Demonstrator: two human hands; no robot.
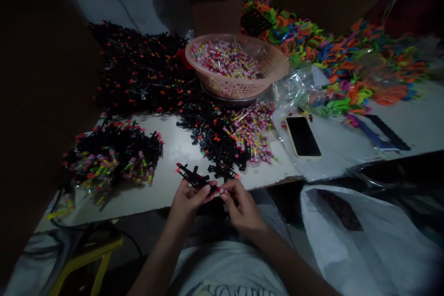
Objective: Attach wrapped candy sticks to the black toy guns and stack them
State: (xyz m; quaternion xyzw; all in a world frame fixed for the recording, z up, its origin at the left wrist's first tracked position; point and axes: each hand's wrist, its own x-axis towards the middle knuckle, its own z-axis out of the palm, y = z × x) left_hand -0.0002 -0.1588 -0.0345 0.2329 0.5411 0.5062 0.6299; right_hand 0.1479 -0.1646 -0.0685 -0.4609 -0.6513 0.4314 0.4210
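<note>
At the table's front edge, my left hand [190, 199] is closed around a small black toy gun [192, 176] with a red tip pointing up and left. My right hand [243, 206] pinches a small pink and white candy tube [224, 191] against the gun's near end. Whether the two are joined is hidden by my fingers. Just beyond my hands lie loose black toy guns [222, 172], part of a heap. Beside them is a spread of similar candy tubes [256, 134]. To the left sits a pile of black guns with colourful tubes [114, 157].
A pink perforated basket [239, 84] of tubes stands mid-table. Behind left is a large black gun heap [138, 69]; behind right, bright plastic pieces [333, 55]. A phone [303, 136] lies on clear plastic. A white sack [360, 249] hangs at right, a yellow stool [88, 259] at left.
</note>
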